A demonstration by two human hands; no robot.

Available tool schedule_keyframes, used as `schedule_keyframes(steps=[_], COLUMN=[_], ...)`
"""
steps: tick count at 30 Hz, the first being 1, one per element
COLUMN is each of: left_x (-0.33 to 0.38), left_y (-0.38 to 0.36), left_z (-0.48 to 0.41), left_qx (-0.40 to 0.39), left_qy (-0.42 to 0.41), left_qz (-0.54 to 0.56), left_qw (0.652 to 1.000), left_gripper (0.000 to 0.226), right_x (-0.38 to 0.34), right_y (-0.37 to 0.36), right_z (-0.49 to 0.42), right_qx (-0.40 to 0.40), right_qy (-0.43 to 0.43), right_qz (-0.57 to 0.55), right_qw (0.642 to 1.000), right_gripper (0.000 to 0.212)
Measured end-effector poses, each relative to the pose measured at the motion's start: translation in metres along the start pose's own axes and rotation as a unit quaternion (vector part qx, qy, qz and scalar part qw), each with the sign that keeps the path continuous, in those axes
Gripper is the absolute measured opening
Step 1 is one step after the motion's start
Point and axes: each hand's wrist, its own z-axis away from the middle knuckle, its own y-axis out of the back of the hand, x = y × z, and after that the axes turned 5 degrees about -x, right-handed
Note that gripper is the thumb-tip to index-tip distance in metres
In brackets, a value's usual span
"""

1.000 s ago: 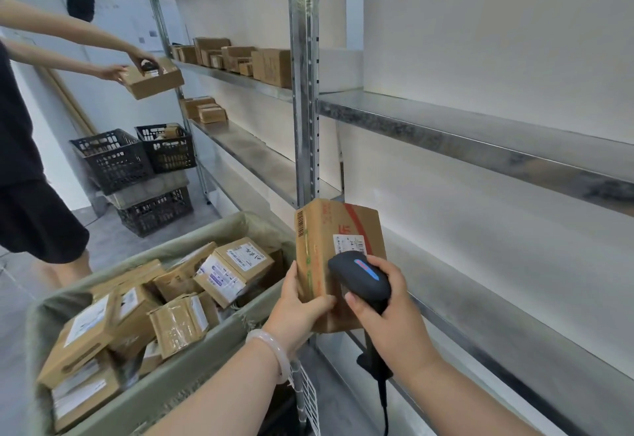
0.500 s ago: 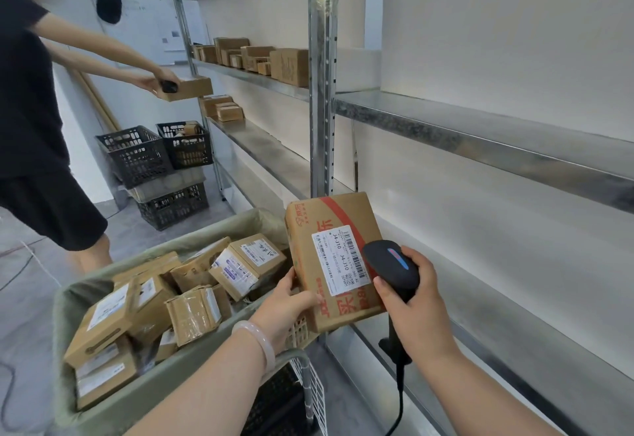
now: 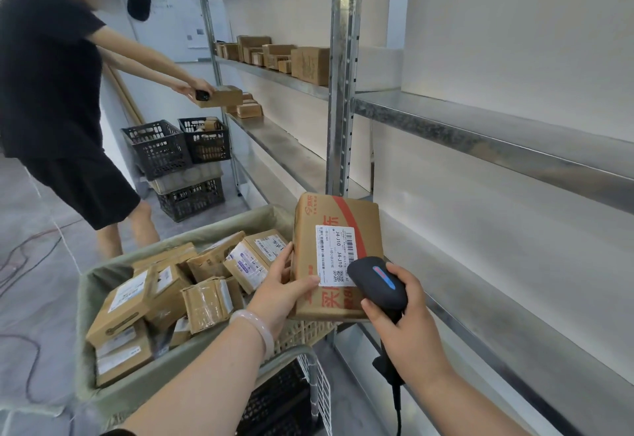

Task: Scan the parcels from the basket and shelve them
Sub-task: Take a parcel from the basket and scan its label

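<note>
The shelving [image 3: 480, 133] ran along my right, and the front edge of its lower shelf [image 3: 514, 332] lay just behind the work. The basket [image 3: 144, 377], lined with a green sack, stood to the left with loose parcels [image 3: 164, 284] heaped inside.

The parcel in hand [image 3: 329, 216] was out of the basket, held upright above its right-hand edge with the label face toward me. My left hand [image 3: 278, 291] gripped it by the left edge, with the thumb curled across the front and touching the lower left corner of the label [image 3: 334, 253]. My right hand [image 3: 411, 322] was clamped round the grip of the scanner [image 3: 377, 281]. The scanner's head sat close over the label's lower right corner (its cable hung below the hand).

I judged the scan to be the step in hand, with shelving not yet begun. To do it well, I noted these requirements:

1. The scanner needed drawing back until its window faced the barcode strip along the label's right side, not the QR block beside the head.
2. The thumb needed sliding off the label.
3. The printed face needed holding square to the scanner and steady.
4. The parcel was to go to the shelf only after a confirmed read. The label read J4-J10, which was probably the slot.
</note>
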Motion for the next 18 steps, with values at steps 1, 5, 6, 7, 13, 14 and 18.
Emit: schedule_keyframes(steps=[1, 5, 6, 7, 13, 14, 18], left_x=[0.001, 0.011, 0.015, 0.02, 0.046, 0.049, 0.049], left_y=[0.003, 0.022, 0.028, 0.036, 0.08, 0.086, 0.107], left_z=[0.001, 0.003, 0.002, 0.002, 0.009, 0.01, 0.014], left_qx=[0.002, 0.005, 0.002, 0.0, 0.003, 0.008, 0.013], left_qy=[-0.004, -0.003, 0.0, 0.007, 0.026, 0.028, 0.046], left_qz=[-0.004, -0.032, -0.04, -0.051, -0.144, -0.157, -0.163], left_qw=[1.0, 0.999, 0.999, 0.999, 0.989, 0.987, 0.985], left_gripper=[0.089, 0.086, 0.083, 0.08, 0.082, 0.084, 0.092], right_x=[0.001, -0.001, -0.002, -0.004, -0.03, -0.036, -0.053], right_y=[0.0, 0.002, 0.004, 0.005, 0.01, 0.01, 0.009], right_z=[0.001, 0.0, -0.001, -0.002, -0.008, -0.009, -0.013], right_qx=[-0.007, -0.045, -0.058, -0.075, -0.209, -0.23, -0.292], right_qy=[0.002, 0.009, 0.013, 0.017, 0.055, 0.058, 0.075], right_qz=[0.002, 0.019, 0.031, 0.047, 0.141, 0.153, 0.197], right_qw=[1.0, 0.999, 0.998, 0.996, 0.966, 0.959, 0.933], right_gripper=[0.068, 0.067, 0.068, 0.068, 0.065, 0.065, 0.059])
